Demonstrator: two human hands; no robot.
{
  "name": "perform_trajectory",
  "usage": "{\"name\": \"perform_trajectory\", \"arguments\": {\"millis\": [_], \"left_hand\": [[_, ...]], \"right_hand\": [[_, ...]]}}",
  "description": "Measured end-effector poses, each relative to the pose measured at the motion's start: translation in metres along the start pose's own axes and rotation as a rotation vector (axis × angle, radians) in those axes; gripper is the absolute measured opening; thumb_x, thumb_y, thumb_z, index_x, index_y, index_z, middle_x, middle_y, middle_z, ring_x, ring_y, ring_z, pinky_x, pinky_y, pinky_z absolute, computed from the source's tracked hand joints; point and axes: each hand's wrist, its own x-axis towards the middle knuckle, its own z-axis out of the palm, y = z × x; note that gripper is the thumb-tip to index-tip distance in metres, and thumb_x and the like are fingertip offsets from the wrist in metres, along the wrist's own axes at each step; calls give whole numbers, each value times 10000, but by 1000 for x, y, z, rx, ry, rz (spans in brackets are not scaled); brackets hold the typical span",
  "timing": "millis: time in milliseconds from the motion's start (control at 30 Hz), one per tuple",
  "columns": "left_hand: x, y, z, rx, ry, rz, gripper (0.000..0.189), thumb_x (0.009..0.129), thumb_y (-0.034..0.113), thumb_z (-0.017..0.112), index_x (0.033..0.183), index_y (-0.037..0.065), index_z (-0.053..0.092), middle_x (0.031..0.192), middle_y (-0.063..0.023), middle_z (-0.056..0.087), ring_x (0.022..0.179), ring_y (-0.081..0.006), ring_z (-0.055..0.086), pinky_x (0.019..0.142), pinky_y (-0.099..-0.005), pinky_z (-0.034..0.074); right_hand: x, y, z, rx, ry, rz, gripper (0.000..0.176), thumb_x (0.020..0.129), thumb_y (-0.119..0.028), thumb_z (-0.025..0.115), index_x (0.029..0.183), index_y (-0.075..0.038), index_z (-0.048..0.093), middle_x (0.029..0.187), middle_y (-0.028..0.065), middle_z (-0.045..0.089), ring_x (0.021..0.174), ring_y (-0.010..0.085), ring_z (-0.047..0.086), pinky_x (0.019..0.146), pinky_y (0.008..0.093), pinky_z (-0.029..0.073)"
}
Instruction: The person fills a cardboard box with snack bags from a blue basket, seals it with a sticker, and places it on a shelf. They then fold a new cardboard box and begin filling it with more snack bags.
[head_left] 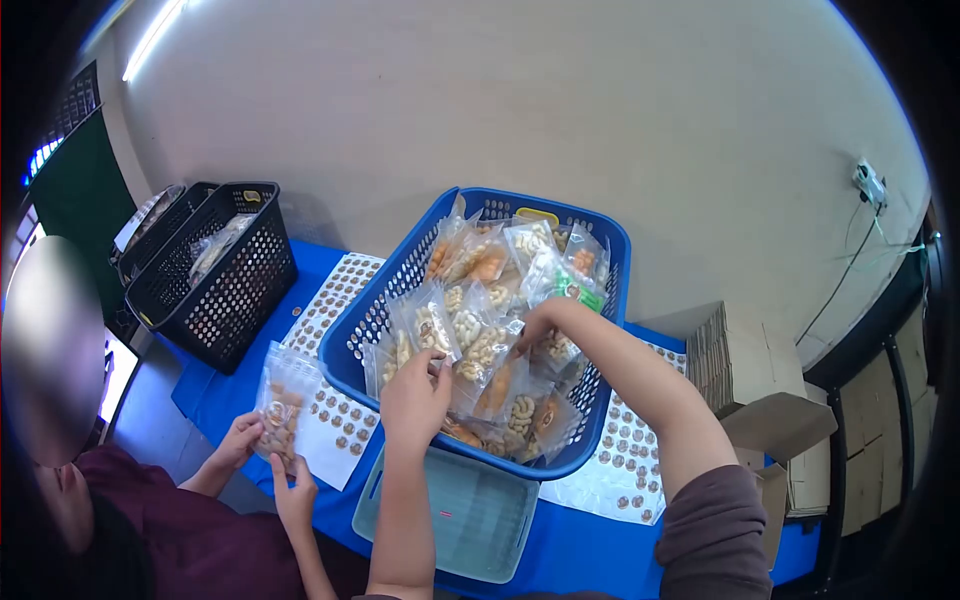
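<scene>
A blue perforated basket (345, 345) is heaped with clear snack packets. My left hand (415, 400) is closed at its front side, thumb and fingers pinching the lower edge of a clear packet (432, 325) of pale curved snacks with a round sticker. Deeper in the heap, my right hand (545, 322) has its fingers curled down at the upper corner of another snack packet (486, 352); its fingertips are partly hidden. Beside this hand lies a packet with a green label (578, 291).
To the left a co-worker's hands (262, 445) hold a snack packet (284, 400). Sticker sheets (340, 425) lie on the blue tablecloth (335, 510). A green tray (450, 515) sits in front of the basket. Black baskets (215, 300) stand left, cardboard boxes (755, 360) right.
</scene>
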Motion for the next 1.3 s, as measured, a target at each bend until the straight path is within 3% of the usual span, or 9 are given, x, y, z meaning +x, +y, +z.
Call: {"name": "perform_trajectory", "arguments": {"millis": [100, 333, 367, 533, 667, 767, 833, 933, 1300], "left_hand": [[0, 1, 1, 13, 12, 17, 231, 886, 289, 549, 952, 89, 645, 820, -92, 668, 785, -304, 642, 692, -394, 483], [-1, 1, 5, 24, 61, 31, 231, 886, 282, 545, 950, 85, 646, 826, -93, 672, 795, -308, 643, 694, -390, 486], [-1, 1, 5, 21, 63, 28, 231, 886, 282, 545, 950, 85, 646, 826, -93, 672, 795, -308, 643, 694, -390, 486], [-2, 6, 4, 12, 69, -15, 227, 883, 273, 544, 943, 77, 643, 824, -92, 672, 792, -284, 649, 689, -381, 487], [-1, 4, 4, 6, 104, -1, 222, 882, 268, 544, 938, 77, 642, 812, -89, 670, 779, -276, 650, 685, -377, 488], [0, 5, 3, -8, 102, -14, 218, 881, 264, 544, 934, 75, 640, 804, -88, 666, 778, -275, 648, 690, -373, 489], [0, 6, 2, -17, 78, -22, 217, 877, 259, 547, 930, 69, 638, 840, -93, 665, 801, -269, 648, 698, -368, 490], [2, -2, 6, 43, 94, 60, 236, 856, 282, 594, 925, 73, 677, 824, -106, 669, 701, -251, 644, 661, -356, 493], [1, 0, 2, -32, 97, 38, 247, 855, 273, 590, 880, 40, 669, 820, -120, 662, 736, -267, 647, 678, -370, 491]], "right_hand": [[-9, -3, -17, -79, 260, -25, 668, 658, -610, 723, 1070, -86, 685, 1179, 99, 620, 1013, 286, 603, 801, 380, 522], [24, 8, -22, 233, 485, -134, 920, 668, -744, 613, 1131, 51, 616, 1134, 241, 609, 1020, 319, 608, 844, 356, 492], [26, 3, -24, 200, 405, -158, 1102, 664, -755, 610, 1345, 82, 387, 1315, 276, 465, 1162, 363, 525, 904, 420, 476], [12, -32, 6, 597, 289, -258, 1417, 606, -692, 724, 1415, -36, -237, 1517, 233, -4, 1354, 405, 244, 979, 564, 400], [43, -34, 21, 580, 255, -264, 1533, 493, -670, 806, 1414, 20, -207, 1513, 263, 14, 1398, 349, 165, 1067, 486, 314], [49, -34, 25, 496, 413, -286, 1384, 524, -642, 811, 1461, 26, 42, 1484, 246, 205, 1361, 326, 276, 1059, 448, 334], [37, -41, 25, 611, 143, -417, 1113, 556, -580, 832, 1391, -10, 367, 1379, 188, 430, 1267, 297, 421, 1023, 419, 373], [1, -54, 31, 623, -12, -445, 904, 570, -523, 850, 1273, -46, 541, 1269, 133, 549, 1164, 277, 513, 986, 411, 400], [30, -58, 51, 537, 104, -330, 816, 572, -347, 889, 1246, -53, 534, 1228, 114, 571, 1114, 253, 539, 934, 385, 424]]}}
